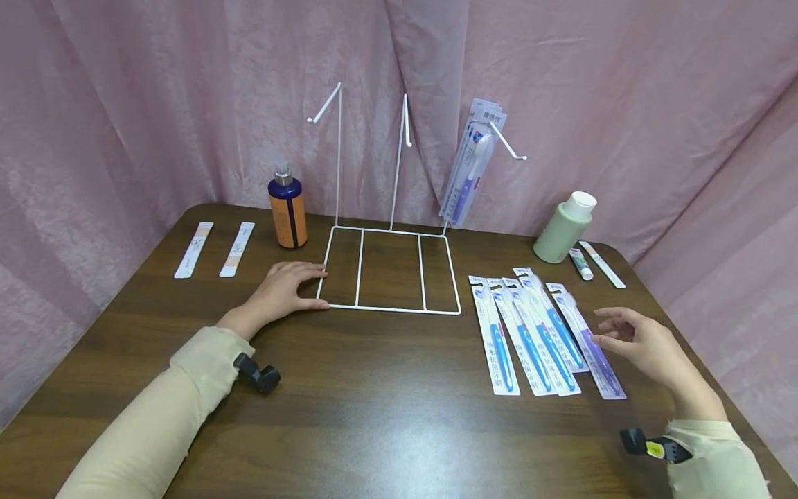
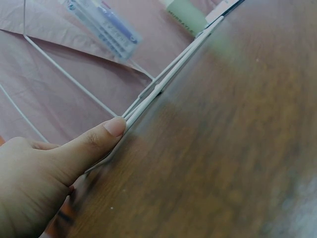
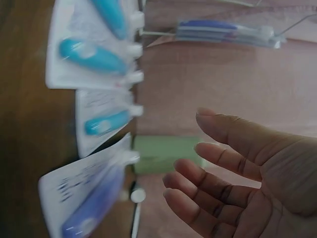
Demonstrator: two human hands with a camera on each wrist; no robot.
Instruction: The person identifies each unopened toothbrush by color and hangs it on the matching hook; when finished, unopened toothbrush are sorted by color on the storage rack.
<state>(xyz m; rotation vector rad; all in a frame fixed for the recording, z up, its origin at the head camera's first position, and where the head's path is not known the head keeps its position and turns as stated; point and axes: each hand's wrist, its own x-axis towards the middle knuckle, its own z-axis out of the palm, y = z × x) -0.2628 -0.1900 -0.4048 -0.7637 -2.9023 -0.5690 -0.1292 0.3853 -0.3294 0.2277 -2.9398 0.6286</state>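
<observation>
My left hand [image 1: 282,292] holds the front left corner of a white wire display rack [image 1: 393,310], thumb at the front wire [image 2: 143,105] and fingers at the side. Several packaged toothbrushes [image 1: 472,163] with purple handles hang on the rack's right hook; the left and middle hooks are bare. My right hand [image 1: 642,343], fingers loosely bent and holding nothing, hovers just right of a packaged purple toothbrush [image 1: 592,350]. In the right wrist view, a gap separates that hand [image 3: 237,173] from the packs. Several packaged blue toothbrushes [image 1: 501,346] lie left of the purple one.
Behind the left hand stands an orange and blue pump bottle [image 1: 289,215], with two slim white packets [image 1: 194,251] farther left. A green bottle [image 1: 563,232], a small tube [image 1: 581,265] and a thin white packet [image 1: 603,265] occupy the back right. Pink curtain [image 1: 187,104] hangs behind the table.
</observation>
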